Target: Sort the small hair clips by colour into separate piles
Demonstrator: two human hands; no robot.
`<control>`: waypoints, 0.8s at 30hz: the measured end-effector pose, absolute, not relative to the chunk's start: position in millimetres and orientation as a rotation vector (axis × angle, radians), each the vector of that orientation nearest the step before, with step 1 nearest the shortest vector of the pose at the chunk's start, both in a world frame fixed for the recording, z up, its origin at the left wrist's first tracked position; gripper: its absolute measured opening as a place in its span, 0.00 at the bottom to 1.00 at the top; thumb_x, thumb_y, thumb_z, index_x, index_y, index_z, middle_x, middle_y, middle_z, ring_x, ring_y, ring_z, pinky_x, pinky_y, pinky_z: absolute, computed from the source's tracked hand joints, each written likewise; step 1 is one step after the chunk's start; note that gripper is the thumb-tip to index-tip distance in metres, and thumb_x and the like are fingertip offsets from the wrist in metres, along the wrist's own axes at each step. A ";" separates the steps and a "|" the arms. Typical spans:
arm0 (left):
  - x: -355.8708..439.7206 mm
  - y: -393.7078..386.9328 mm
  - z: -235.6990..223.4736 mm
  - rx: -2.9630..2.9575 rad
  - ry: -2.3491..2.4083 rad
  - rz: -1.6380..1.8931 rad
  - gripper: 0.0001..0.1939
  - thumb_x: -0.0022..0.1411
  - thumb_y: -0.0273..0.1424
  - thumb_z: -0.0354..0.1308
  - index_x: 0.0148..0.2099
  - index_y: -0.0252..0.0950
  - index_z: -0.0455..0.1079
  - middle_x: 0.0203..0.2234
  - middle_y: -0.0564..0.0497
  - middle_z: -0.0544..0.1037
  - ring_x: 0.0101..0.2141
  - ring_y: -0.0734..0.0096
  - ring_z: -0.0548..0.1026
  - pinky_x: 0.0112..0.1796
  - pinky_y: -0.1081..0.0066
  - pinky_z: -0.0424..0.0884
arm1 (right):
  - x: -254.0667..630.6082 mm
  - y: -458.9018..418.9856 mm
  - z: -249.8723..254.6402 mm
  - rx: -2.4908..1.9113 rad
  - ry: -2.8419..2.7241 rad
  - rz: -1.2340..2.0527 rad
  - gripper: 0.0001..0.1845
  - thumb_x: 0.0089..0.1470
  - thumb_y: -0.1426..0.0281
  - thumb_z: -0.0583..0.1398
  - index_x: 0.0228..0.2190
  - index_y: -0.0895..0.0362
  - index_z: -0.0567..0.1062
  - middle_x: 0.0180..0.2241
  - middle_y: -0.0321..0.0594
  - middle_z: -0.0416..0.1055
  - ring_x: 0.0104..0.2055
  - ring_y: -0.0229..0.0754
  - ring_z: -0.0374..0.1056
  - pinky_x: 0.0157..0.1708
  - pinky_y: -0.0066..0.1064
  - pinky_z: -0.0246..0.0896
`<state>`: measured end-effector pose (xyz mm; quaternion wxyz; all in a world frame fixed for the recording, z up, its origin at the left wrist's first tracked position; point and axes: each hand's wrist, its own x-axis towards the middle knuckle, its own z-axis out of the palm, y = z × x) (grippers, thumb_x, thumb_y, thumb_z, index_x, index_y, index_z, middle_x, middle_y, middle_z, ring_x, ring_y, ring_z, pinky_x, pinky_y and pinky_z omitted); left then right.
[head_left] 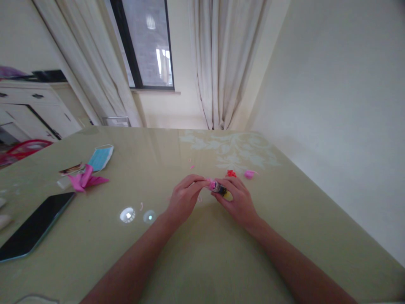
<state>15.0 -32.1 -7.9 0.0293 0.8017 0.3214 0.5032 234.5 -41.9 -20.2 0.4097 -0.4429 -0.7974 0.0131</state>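
My right hand (239, 199) is wrapped round a small dark cylinder (220, 189) with a yellowish end, perhaps a little bottle or tube. At its other end sits a pink piece (211, 184), which the fingers of my left hand (182, 197) pinch. The cylinder lies tilted between both hands, just over the table. Its printing is too small to read, and my right fingers cover part of it. Just beyond my right hand is a small red piece (231, 173). Further right lies a pink lump (249, 174) with a thin tail.
The glossy table (202, 257) meets a white wall at right. On the left lie a dark phone or tablet (38, 223), a folded pink paper shape (85, 179) and a blue face mask (101, 158). Small pink scraps (192, 166) lie beyond my left hand.
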 end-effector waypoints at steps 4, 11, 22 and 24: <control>15.3 -31.8 -4.7 2.416 1.097 1.615 0.06 0.71 0.32 0.63 0.47 0.41 0.79 0.38 0.50 0.86 0.40 0.66 0.80 0.45 0.66 0.78 | 233.7 -42.5 -19.7 -1.111 -1.988 0.043 0.16 0.63 0.65 0.67 0.52 0.51 0.79 0.44 0.46 0.79 0.47 0.52 0.74 0.49 0.45 0.71; 18.5 -35.7 -6.9 2.561 1.031 1.442 0.10 0.76 0.30 0.53 0.54 0.39 0.73 0.44 0.45 0.85 0.44 0.65 0.82 0.49 0.63 0.78 | 232.1 -43.0 -18.0 -1.093 -1.967 0.043 0.16 0.63 0.64 0.66 0.52 0.50 0.79 0.43 0.45 0.79 0.46 0.52 0.75 0.49 0.45 0.72; 20.9 -42.2 -8.9 2.636 0.971 1.439 0.14 0.73 0.27 0.55 0.59 0.38 0.67 0.47 0.43 0.84 0.40 0.66 0.82 0.49 0.61 0.78 | 231.2 -46.9 -14.8 -1.025 -1.978 0.032 0.16 0.65 0.62 0.66 0.52 0.51 0.79 0.44 0.45 0.80 0.46 0.51 0.75 0.49 0.44 0.71; 19.3 -42.6 -7.6 2.593 0.953 1.521 0.14 0.73 0.26 0.55 0.59 0.39 0.68 0.44 0.44 0.84 0.36 0.68 0.81 0.46 0.64 0.78 | 231.8 -45.6 -13.9 -1.031 -1.956 0.023 0.16 0.64 0.62 0.67 0.52 0.51 0.79 0.43 0.44 0.80 0.46 0.51 0.75 0.49 0.44 0.71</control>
